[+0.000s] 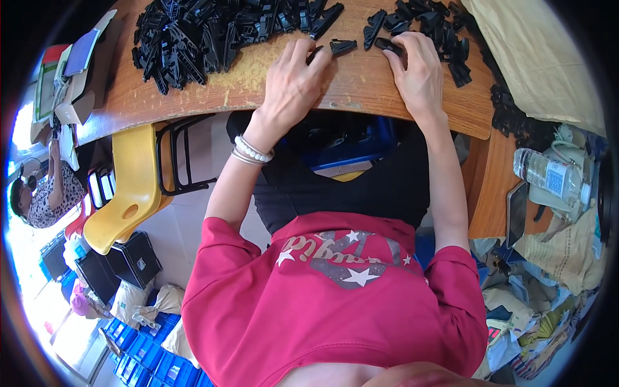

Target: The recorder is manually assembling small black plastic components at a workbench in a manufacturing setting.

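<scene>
My left hand (293,80), with beads and a bangle at its wrist, rests over the wooden table with its fingers curled. Thumb and forefinger close on a small black plastic part (314,55), mostly hidden by the fingers. Another black piece (343,46) lies just right of those fingertips. My right hand (418,71) pinches a short black plastic piece (388,45) between thumb and fingers. Beyond it, a loose black piece (374,29) lies on the tabletop. The exact kind of these parts cannot be made out.
A large heap of black parts (206,39) covers the table's far left; a smaller heap (438,26) lies far right. A clear bottle (548,173) and a phone (516,213) are at the right side. A yellow chair (138,174) and another person (51,193) are leftward.
</scene>
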A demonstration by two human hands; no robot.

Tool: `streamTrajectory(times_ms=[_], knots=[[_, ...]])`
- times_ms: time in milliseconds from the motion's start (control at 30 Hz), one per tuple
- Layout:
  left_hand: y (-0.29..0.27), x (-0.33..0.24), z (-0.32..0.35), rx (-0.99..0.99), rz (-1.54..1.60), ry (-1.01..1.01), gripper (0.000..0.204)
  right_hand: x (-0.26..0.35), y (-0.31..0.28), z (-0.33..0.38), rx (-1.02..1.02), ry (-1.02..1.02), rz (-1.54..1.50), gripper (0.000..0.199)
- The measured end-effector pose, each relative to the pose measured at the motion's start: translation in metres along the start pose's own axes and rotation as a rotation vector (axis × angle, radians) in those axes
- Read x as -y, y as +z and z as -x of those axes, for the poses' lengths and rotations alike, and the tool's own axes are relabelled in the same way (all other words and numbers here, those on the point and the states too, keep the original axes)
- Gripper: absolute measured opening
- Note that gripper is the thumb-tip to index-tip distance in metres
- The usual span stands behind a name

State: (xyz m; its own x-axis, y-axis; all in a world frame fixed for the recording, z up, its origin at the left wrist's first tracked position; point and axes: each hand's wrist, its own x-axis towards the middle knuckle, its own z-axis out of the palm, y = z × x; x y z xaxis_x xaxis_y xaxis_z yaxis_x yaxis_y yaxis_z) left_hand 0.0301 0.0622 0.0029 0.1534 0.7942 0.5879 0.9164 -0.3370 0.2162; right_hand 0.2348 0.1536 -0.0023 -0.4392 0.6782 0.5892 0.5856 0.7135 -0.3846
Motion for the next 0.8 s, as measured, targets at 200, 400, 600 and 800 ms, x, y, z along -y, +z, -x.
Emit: streamTrajectory(times_ms=[200, 400, 600, 800], knots=[[-0.005, 0.001, 0.011, 0.017, 0.214, 0.083, 0.021, 0.016, -0.002, 0.001, 0.057, 0.119, -0.241, 0.027], [-0.007, 0.003, 0.005, 0.102, 0.335, -0.133, 0.026, 0.008, -0.006, 0.010, 0.071, 0.276, -0.655, 0.025], [-0.010, 0.005, 0.007, 0.134, 0.409, -0.150, 0.024, 0.018, -0.025, 0.018, 0.231, 0.276, -0.412, 0.021], [-0.009, 0.004, 0.004, 0.142, 0.459, -0.144, 0.023, 0.022, -0.017, 0.022, 0.295, 0.156, -0.564, 0.024]])
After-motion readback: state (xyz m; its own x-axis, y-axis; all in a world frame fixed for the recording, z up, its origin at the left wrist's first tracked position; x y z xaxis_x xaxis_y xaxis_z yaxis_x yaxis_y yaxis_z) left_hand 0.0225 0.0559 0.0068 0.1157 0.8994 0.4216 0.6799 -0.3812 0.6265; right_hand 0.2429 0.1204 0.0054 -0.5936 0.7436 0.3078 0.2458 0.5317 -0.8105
